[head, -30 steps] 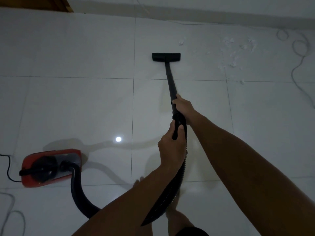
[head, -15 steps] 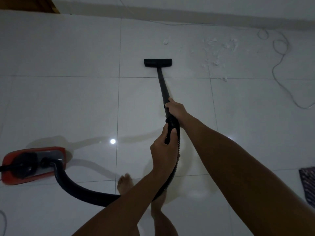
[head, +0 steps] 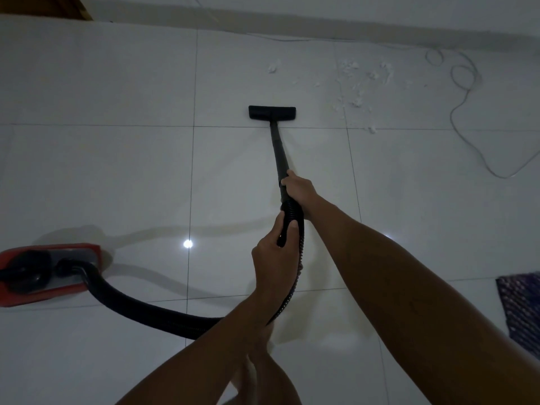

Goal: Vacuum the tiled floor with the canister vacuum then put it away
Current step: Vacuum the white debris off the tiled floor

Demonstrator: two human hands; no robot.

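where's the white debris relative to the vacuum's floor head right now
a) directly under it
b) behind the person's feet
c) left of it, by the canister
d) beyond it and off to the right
d: the debris lies scattered farther out and to the right of the floor head, which sits on bare tile.

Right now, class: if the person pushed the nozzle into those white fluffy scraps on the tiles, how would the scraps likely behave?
The white scraps look wispy and torn, so they are probably very light and may scatter ahead of the floor nozzle. They lie loose in small separate bits, so they likely crumple rather than roll. The glossy tiles probably let them slide easily.
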